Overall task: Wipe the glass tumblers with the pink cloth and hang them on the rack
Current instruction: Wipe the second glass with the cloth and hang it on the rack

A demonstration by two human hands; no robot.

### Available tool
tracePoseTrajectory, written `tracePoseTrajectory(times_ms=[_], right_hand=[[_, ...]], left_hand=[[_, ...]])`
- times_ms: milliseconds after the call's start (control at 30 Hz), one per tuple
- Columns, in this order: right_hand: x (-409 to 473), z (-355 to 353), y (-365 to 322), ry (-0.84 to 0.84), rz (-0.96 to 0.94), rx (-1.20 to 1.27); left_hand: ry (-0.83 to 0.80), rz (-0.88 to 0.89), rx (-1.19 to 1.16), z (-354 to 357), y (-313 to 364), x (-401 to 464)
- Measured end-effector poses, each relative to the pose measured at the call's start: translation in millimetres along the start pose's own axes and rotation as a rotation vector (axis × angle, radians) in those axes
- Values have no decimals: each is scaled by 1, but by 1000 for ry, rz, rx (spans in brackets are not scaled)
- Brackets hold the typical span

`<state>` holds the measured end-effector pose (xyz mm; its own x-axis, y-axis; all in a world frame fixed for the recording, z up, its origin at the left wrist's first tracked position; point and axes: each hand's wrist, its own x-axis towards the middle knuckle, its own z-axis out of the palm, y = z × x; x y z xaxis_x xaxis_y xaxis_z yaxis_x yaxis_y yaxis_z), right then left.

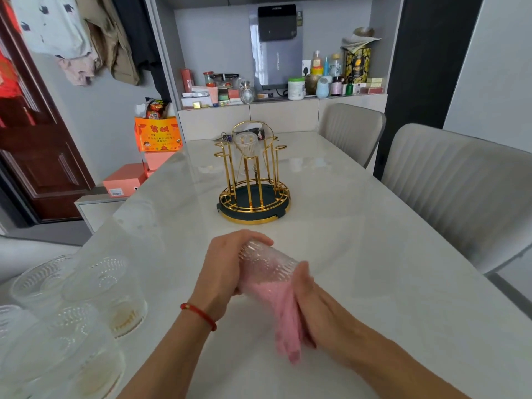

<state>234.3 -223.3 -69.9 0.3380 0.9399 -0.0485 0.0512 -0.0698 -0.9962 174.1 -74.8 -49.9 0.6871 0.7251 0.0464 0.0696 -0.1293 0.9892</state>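
Observation:
My left hand (223,263) grips a ribbed glass tumbler (266,262) lying on its side above the table, base pointing away from me. The pink cloth (283,318) is stuffed into its mouth and trails down toward me. My right hand (312,306) holds the cloth at the tumbler's rim, fingers pushed into the glass. The gold wire rack (253,180) with a dark round base stands in the table's middle; one tumbler (246,145) hangs upside down on a far peg. Several more tumblers (106,286) stand at the near left.
The white marble table (359,240) runs away from me. Two grey upholstered chairs (460,191) line its right side. Keys and small items (227,137) lie behind the rack. Orange boxes (157,136) sit left of the table, and a cluttered shelf (288,82) is beyond.

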Motion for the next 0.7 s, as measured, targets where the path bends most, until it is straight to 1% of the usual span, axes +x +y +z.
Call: tracePoseTrajectory(times_ms=[33, 100, 133, 167, 200, 233, 267, 300, 367, 400, 433, 467, 500, 533, 567, 600, 633, 700], right_hand=[[0, 1, 2, -26, 70, 172], [2, -1, -1, -66, 146, 655], [2, -2, -6, -88, 158, 867], [1, -1, -9, -100, 168, 1047], [0, -2, -10, -122, 173, 1168], [-1, -5, -11, -134, 169, 1193], [1, -10, -10, -127, 166, 1134], [2, -17, -10, -112, 150, 959], [3, -26, -9, -29, 86, 349], [3, -27, -8, 18, 19, 74], [2, -26, -7, 8, -63, -92], [0, -24, -2, 6, -116, -157], [-2, -19, 0, 14, -129, -178], [-2, -13, 2, 14, -94, -149], [-1, -8, 4, 26, -45, -94], [0, -7, 5, 28, 15, 34], [1, -6, 3, 13, 84, 224], [1, -9, 0, -64, 200, 719]], left_hand=[[59, 138, -3, -1, -3, 0], [149, 439, -8, -5, -8, -2], [156, 560, -14, -8, -10, -3], [139, 643, -13, -10, -13, -3], [106, 689, -8, -10, -15, -3], [65, 694, 3, -12, -16, -2], [12, 638, 6, -14, -14, -3], [-64, 503, 4, -15, -11, -4], [-256, 92, 21, -17, -5, -8], [-298, -87, 12, -16, -4, -11], [-271, -204, -4, -13, -4, -13], [-199, -264, -13, -9, -4, -12], [-115, -272, -12, -6, -6, -10], [-35, -231, -2, -4, -7, -7], [29, -145, 4, -2, -8, -4], [70, -20, 7, -1, -8, -3], [104, 126, 9, -2, -8, -3], [138, 423, 11, -6, -10, -5]])
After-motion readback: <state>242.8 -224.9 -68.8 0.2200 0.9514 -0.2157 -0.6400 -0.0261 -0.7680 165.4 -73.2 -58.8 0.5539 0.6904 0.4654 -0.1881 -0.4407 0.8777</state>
